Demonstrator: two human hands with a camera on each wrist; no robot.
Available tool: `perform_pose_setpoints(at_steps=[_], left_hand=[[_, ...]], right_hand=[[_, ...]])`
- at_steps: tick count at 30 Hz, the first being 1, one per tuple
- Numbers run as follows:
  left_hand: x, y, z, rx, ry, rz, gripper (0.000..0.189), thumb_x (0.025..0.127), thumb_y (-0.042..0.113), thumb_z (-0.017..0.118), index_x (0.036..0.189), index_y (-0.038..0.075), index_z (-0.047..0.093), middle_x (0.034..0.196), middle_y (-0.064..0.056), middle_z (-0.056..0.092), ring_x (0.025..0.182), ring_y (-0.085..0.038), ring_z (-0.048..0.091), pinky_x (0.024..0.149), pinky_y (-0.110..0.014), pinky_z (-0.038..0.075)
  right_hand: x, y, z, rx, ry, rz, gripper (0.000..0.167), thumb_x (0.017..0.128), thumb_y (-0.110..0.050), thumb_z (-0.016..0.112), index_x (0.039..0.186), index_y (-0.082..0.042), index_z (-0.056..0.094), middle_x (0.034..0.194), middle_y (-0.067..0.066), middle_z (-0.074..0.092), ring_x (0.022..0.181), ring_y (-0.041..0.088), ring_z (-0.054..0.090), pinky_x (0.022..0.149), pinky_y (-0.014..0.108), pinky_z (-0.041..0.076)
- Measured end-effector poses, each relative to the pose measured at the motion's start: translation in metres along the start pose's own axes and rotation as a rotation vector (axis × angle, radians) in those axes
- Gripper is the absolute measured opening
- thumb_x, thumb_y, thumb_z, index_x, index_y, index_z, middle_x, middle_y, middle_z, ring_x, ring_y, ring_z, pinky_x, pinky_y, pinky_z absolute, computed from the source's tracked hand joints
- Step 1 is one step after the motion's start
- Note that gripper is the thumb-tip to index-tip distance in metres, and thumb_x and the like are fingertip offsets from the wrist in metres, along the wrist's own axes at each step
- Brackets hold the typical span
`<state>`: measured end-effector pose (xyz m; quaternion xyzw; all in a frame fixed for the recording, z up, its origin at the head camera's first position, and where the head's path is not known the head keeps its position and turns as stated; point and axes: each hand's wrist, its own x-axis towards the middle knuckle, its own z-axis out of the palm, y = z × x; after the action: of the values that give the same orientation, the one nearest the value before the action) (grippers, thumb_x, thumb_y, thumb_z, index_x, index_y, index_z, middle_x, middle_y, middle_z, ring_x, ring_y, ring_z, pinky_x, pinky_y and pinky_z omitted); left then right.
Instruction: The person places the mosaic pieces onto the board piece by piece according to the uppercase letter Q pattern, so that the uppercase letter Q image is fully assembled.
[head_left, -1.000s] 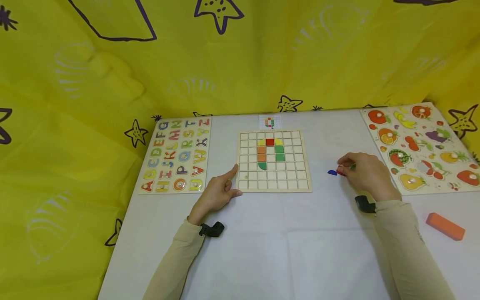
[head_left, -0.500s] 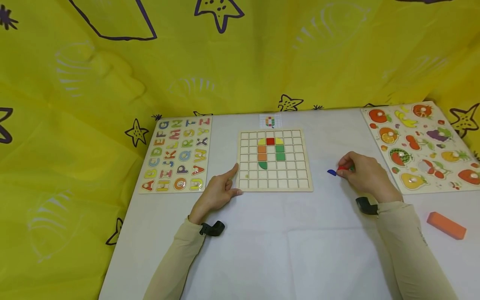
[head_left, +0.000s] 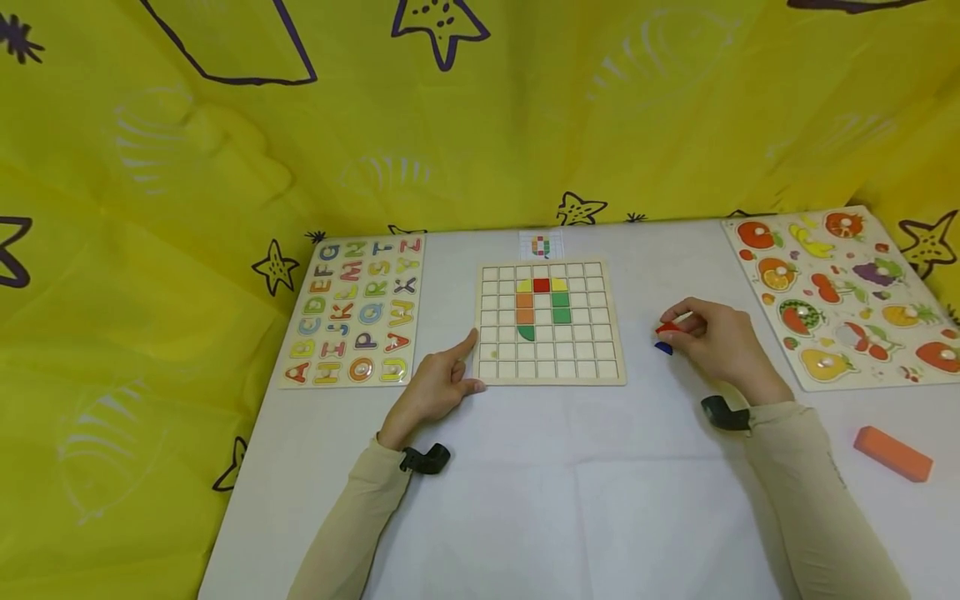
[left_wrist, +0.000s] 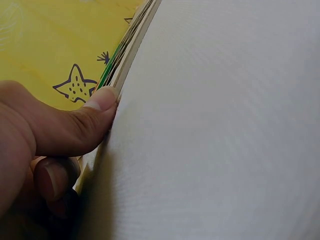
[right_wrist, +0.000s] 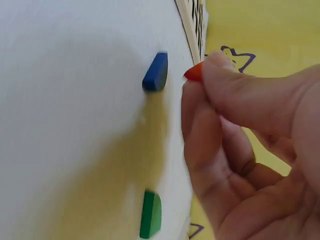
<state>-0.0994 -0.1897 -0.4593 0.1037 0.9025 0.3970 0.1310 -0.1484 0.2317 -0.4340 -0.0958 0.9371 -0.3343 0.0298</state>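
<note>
My right hand (head_left: 726, 348) pinches a small red tile (right_wrist: 194, 73) between thumb and fingertips, just above the table. Close under those fingertips lies a blue rounded tile (head_left: 663, 348). A green tile (right_wrist: 150, 215) rests on the table beneath the hand, hidden in the head view. My left hand (head_left: 431, 387) is at the near left corner of a wooden grid board (head_left: 588, 352); its index finger touches the left edge and its thumb the near corner. Red, orange, yellow and green tiles on the board form an arch, with a rounded green tile (head_left: 527, 333) at its lower left.
Behind the board lies a pattern card (head_left: 541, 245). An alphabet puzzle board (head_left: 351, 312) stands at left, a fruit puzzle board (head_left: 843, 296) at right. An orange block (head_left: 893, 453) lies near the right forearm. A yellow patterned cloth (head_left: 480, 125) hangs behind the table.
The right hand has picked up the red tile and moved slightly left with it, over the blue tile. The left hand and the board have stayed in place.
</note>
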Motion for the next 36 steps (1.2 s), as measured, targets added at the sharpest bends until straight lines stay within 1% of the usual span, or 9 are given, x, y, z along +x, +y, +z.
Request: perform_pose_setpoints(at_steps=[4, 7, 9, 11, 14, 18, 26, 31, 36], left_hand=[[-0.001, 0.0, 0.0, -0.001, -0.001, 0.002, 0.087, 0.093, 0.016, 0.083, 0.165, 0.008, 0.035, 0.061, 0.006, 0.037, 0.053, -0.008, 0.032, 0.057, -0.024, 0.031], [-0.001, 0.0, 0.0, 0.002, 0.001, 0.004, 0.087, 0.093, 0.016, 0.083, 0.165, 0.007, 0.035, 0.061, 0.006, 0.037, 0.053, -0.009, 0.031, 0.056, -0.024, 0.031], [-0.001, 0.0, 0.0, 0.002, 0.001, 0.005, 0.086, 0.093, 0.016, 0.083, 0.165, 0.007, 0.035, 0.061, 0.006, 0.037, 0.053, -0.008, 0.031, 0.056, -0.024, 0.031], [-0.001, -0.001, 0.0, 0.007, 0.002, 0.006, 0.086, 0.093, 0.016, 0.083, 0.165, 0.007, 0.035, 0.061, 0.006, 0.037, 0.053, -0.008, 0.031, 0.057, -0.024, 0.031], [-0.001, -0.001, 0.0, 0.011, 0.003, 0.008, 0.086, 0.093, 0.016, 0.083, 0.165, 0.007, 0.035, 0.061, 0.007, 0.037, 0.053, -0.008, 0.031, 0.057, -0.024, 0.031], [-0.001, 0.0, 0.0, 0.01, 0.004, 0.008, 0.086, 0.093, 0.016, 0.083, 0.165, 0.007, 0.036, 0.06, 0.006, 0.037, 0.053, -0.008, 0.031, 0.057, -0.024, 0.031], [-0.001, 0.0, 0.0, 0.007, -0.001, 0.01, 0.087, 0.093, 0.016, 0.083, 0.165, 0.007, 0.035, 0.06, 0.006, 0.036, 0.052, -0.008, 0.03, 0.057, -0.024, 0.031], [0.0, -0.001, 0.001, 0.012, -0.002, 0.001, 0.086, 0.094, 0.017, 0.082, 0.165, 0.008, 0.035, 0.06, 0.006, 0.036, 0.052, -0.008, 0.03, 0.057, -0.024, 0.03], [0.0, -0.002, 0.001, 0.006, -0.004, -0.004, 0.087, 0.094, 0.016, 0.082, 0.166, 0.009, 0.034, 0.06, 0.006, 0.036, 0.052, -0.009, 0.031, 0.056, -0.024, 0.031]], right_hand=[[0.001, -0.004, 0.005, 0.089, 0.028, -0.004, 0.024, 0.088, -0.01, 0.087, 0.109, -0.005, 0.078, 0.095, 0.016, 0.076, 0.075, 0.005, 0.067, 0.066, 0.012, 0.05], [0.003, -0.008, 0.008, 0.147, 0.006, 0.003, 0.027, 0.088, -0.006, 0.086, 0.113, -0.002, 0.077, 0.099, 0.02, 0.076, 0.075, -0.002, 0.066, 0.067, 0.01, 0.052], [0.004, -0.011, 0.011, 0.167, -0.009, 0.011, 0.029, 0.089, -0.005, 0.086, 0.116, -0.001, 0.076, 0.103, 0.021, 0.077, 0.076, -0.003, 0.067, 0.068, 0.01, 0.052], [0.005, -0.015, 0.013, 0.182, -0.023, 0.015, 0.031, 0.089, -0.004, 0.085, 0.118, 0.0, 0.076, 0.105, 0.023, 0.077, 0.078, 0.001, 0.07, 0.069, 0.01, 0.053], [0.008, -0.021, 0.018, 0.199, -0.037, 0.009, 0.033, 0.088, -0.003, 0.085, 0.119, 0.001, 0.076, 0.107, 0.023, 0.077, 0.083, 0.012, 0.074, 0.07, 0.01, 0.053], [0.011, -0.029, 0.026, 0.214, -0.05, 0.009, 0.032, 0.089, -0.004, 0.084, 0.12, 0.0, 0.076, 0.107, 0.022, 0.077, 0.088, 0.023, 0.075, 0.072, 0.009, 0.052], [0.017, -0.036, 0.041, 0.267, -0.089, 0.02, 0.031, 0.092, -0.009, 0.083, 0.121, -0.001, 0.075, 0.109, 0.019, 0.076, 0.089, 0.019, 0.074, 0.075, 0.01, 0.054], [0.021, -0.042, 0.049, 0.282, -0.087, -0.018, 0.029, 0.092, -0.012, 0.084, 0.119, -0.003, 0.076, 0.106, 0.017, 0.077, 0.092, 0.024, 0.073, 0.077, 0.01, 0.053], [0.027, -0.051, 0.058, 0.278, -0.085, -0.061, 0.027, 0.091, -0.015, 0.086, 0.115, -0.005, 0.078, 0.101, 0.013, 0.076, 0.087, 0.025, 0.068, 0.073, 0.017, 0.051]])
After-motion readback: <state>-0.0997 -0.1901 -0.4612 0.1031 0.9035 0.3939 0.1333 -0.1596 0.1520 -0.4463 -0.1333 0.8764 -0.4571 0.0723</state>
